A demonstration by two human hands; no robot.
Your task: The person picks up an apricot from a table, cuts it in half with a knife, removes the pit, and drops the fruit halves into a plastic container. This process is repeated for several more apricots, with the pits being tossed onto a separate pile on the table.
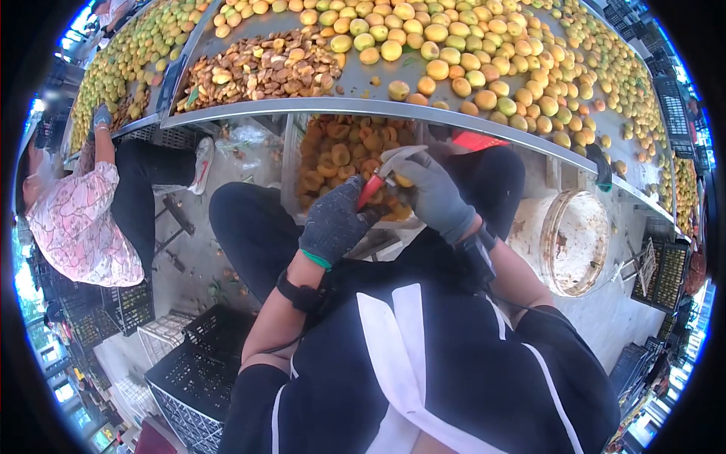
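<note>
My left hand [336, 225], in a dark grey glove with a green cuff, is closed round a red-handled tool [370, 191]. The tool's metal end meets the fingers of my right hand [435, 193], which wears a lighter grey glove. An orange apricot [404, 181] shows at the right hand's curled fingers, partly hidden by them. Both hands are over my lap, in front of a crate [290, 163] of apricot halves. Behind the crate, a metal-edged table [355, 104] bears a heap of brown apricot pits [261, 66] and many whole apricots [435, 32].
A stained white bucket [578, 242] stands right of my knee. Black crates [200, 363] are at lower left. Another person [83, 219] sits at the left, a gloved hand [102, 116] by the fruit. A dark glove-like item [600, 166] hangs over the table edge.
</note>
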